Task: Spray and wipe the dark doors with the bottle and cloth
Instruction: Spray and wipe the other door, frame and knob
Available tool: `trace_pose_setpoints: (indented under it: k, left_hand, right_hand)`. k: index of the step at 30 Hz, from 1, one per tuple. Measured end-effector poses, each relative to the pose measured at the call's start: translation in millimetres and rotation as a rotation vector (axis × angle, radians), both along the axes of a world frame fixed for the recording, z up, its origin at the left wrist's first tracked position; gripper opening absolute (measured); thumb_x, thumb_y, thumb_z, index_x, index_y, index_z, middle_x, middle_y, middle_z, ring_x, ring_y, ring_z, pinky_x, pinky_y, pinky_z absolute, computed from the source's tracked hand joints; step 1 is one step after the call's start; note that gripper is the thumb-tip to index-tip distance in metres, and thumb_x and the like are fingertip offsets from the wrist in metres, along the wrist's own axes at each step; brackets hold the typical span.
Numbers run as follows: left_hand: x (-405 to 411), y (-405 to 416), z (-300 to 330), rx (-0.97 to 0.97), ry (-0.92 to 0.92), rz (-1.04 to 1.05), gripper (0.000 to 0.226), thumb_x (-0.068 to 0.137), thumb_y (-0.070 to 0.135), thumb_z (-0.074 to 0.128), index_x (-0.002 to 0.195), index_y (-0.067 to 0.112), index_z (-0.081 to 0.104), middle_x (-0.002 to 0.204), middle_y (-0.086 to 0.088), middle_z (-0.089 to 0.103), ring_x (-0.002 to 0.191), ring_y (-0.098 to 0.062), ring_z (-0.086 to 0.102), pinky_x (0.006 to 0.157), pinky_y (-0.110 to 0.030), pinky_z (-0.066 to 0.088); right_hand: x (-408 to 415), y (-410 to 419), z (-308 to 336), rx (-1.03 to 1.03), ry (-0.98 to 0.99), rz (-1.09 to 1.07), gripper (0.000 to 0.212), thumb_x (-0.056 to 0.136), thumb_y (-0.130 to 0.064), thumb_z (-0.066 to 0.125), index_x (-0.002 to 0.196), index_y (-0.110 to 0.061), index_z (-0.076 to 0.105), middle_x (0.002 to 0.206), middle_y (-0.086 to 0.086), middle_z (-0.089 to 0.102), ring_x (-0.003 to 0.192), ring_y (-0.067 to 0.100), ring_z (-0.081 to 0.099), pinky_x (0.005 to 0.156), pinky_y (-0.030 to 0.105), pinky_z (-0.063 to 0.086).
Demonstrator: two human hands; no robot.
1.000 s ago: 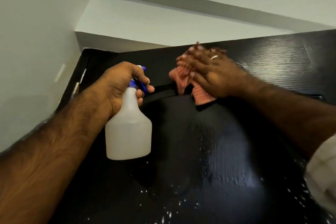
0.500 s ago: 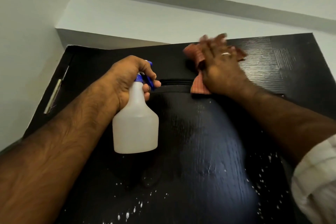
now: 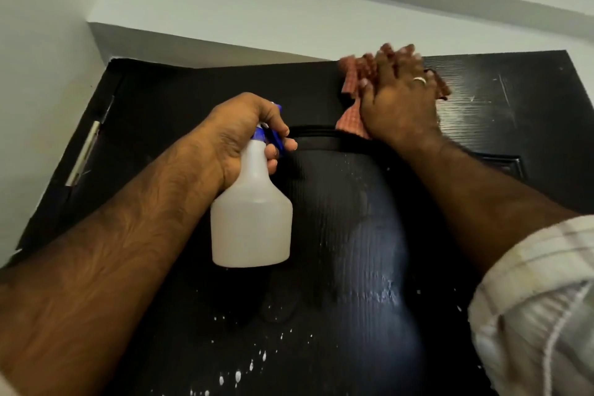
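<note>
Both busy: left hand (image 3: 238,135) grips bottle (image 3: 252,219); right hand (image 3: 398,100), blurred, seemingly flat on cloth (image 3: 352,116)

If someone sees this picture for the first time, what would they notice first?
Probably the white spray bottle in the centre, gripped at its neck by the left hand. Next, the right hand pressing a reddish cloth against the top of the dark door, which shows white droplets lower down.

The right hand (image 3: 398,100) is smeared with blur at the fingertips and covers most of the cloth (image 3: 352,117), so its full shape is lost. The left hand (image 3: 244,135) hides the bottle (image 3: 252,222) trigger. The door (image 3: 353,299) runs off the bottom edge.
</note>
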State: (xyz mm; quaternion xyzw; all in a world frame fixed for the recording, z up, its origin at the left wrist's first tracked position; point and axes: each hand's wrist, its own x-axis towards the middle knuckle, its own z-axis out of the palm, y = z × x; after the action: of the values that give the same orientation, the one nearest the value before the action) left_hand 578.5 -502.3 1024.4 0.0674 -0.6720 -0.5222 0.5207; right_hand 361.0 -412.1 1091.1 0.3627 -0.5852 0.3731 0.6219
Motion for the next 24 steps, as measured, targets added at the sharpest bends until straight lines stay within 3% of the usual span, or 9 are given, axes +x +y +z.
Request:
trace_pose_setpoints:
  k: [1, 5, 7, 10, 13, 15, 17, 20, 24]
  left_hand:
    - [-0.6, -1.5, 0.7, 0.003, -0.007, -0.008, 0.038, 0.075, 0.006, 0.064, 0.113, 0.004, 0.066, 0.089, -0.016, 0.077, 0.042, -0.013, 0.053, 0.043, -0.026, 0.050]
    - [2.7, -7.2, 6.6, -0.014, 0.003, -0.009, 0.051, 0.073, 0.006, 0.064, 0.124, 0.005, 0.061, 0.088, -0.017, 0.077, 0.041, -0.012, 0.052, 0.041, -0.027, 0.048]
    - [5.6, -5.7, 7.8, -0.023, 0.009, -0.015, 0.049, 0.076, 0.006, 0.063, 0.125, 0.006, 0.061, 0.087, -0.016, 0.076, 0.041, -0.012, 0.052, 0.041, -0.026, 0.049]
    - [7.5, -1.1, 9.4, -0.043, 0.003, -0.037, 0.043, 0.078, 0.006, 0.062, 0.121, 0.009, 0.060, 0.087, -0.016, 0.075, 0.041, -0.011, 0.052, 0.041, -0.025, 0.049]
    - [3.3, 5.9, 12.6, -0.062, -0.010, -0.045, 0.036, 0.079, 0.005, 0.061, 0.115, 0.008, 0.061, 0.087, -0.016, 0.075, 0.040, -0.011, 0.051, 0.041, -0.025, 0.049]
    - [-1.8, 10.2, 16.9, -0.075, -0.001, -0.045, 0.036, 0.078, 0.006, 0.062, 0.114, 0.007, 0.061, 0.088, -0.017, 0.076, 0.040, -0.011, 0.051, 0.041, -0.024, 0.048]
    - [-8.4, 13.2, 20.3, -0.088, -0.007, -0.055, 0.037, 0.078, 0.006, 0.062, 0.115, 0.008, 0.061, 0.088, -0.017, 0.075, 0.040, -0.012, 0.051, 0.041, -0.024, 0.049]
    - [-18.9, 15.8, 21.6, -0.096, -0.017, -0.074, 0.036, 0.079, 0.006, 0.061, 0.115, 0.009, 0.060, 0.087, -0.017, 0.074, 0.040, -0.011, 0.050, 0.041, -0.024, 0.048]
    - [-30.4, 19.6, 20.5, -0.107, -0.001, -0.078, 0.030, 0.079, 0.005, 0.060, 0.109, 0.007, 0.062, 0.086, -0.016, 0.074, 0.041, -0.011, 0.048, 0.040, -0.024, 0.047]
  right_hand:
    - [6.4, -3.0, -0.2, 0.002, -0.009, -0.007, 0.071, 0.106, -0.050, 0.033, 0.169, -0.017, 0.028, 0.176, 0.023, 0.019, 0.163, 0.046, 0.014, 0.129, 0.066, 0.012]
    - [9.4, -13.4, -7.1, 0.283, 0.366, -0.044, 0.070, 0.106, -0.056, 0.024, 0.168, -0.024, 0.032, 0.178, 0.011, 0.022, 0.164, 0.036, 0.020, 0.130, 0.062, 0.019]
    - [-2.7, -2.0, 3.9, 0.165, 0.313, -0.005, 0.072, 0.104, -0.057, 0.024, 0.166, -0.022, 0.038, 0.176, 0.012, 0.027, 0.163, 0.034, 0.024, 0.129, 0.061, 0.024]
    - [-11.8, 12.8, 2.5, -0.008, 0.026, 0.025, 0.072, 0.102, -0.049, 0.026, 0.166, -0.017, 0.034, 0.177, 0.016, 0.022, 0.163, 0.044, 0.018, 0.130, 0.065, 0.017]
    - [-5.2, 7.8, -18.8, 0.155, 0.217, -0.023, 0.069, 0.103, -0.044, 0.030, 0.169, -0.026, 0.028, 0.177, 0.010, 0.023, 0.161, 0.050, 0.020, 0.127, 0.070, 0.018]
    - [-9.7, 12.1, -17.2, 0.270, 0.344, -0.041, 0.064, 0.105, -0.048, 0.031, 0.168, -0.034, 0.031, 0.176, 0.008, 0.029, 0.160, 0.046, 0.025, 0.127, 0.066, 0.022]
    - [-15.6, 23.7, -6.1, 0.202, 0.315, -0.033, 0.061, 0.105, -0.044, 0.036, 0.164, -0.030, 0.041, 0.173, 0.010, 0.035, 0.158, 0.044, 0.033, 0.128, 0.062, 0.026]
    - [-10.7, 34.8, 3.9, 0.066, 0.106, -0.010, 0.070, 0.093, -0.040, 0.036, 0.160, -0.022, 0.045, 0.174, 0.012, 0.031, 0.153, 0.046, 0.038, 0.126, 0.063, 0.028]
    - [12.3, 20.2, -1.5, 0.273, 0.228, -0.046, 0.074, 0.102, -0.059, 0.032, 0.167, -0.022, 0.031, 0.180, 0.006, 0.012, 0.163, 0.039, 0.020, 0.129, 0.066, 0.015]
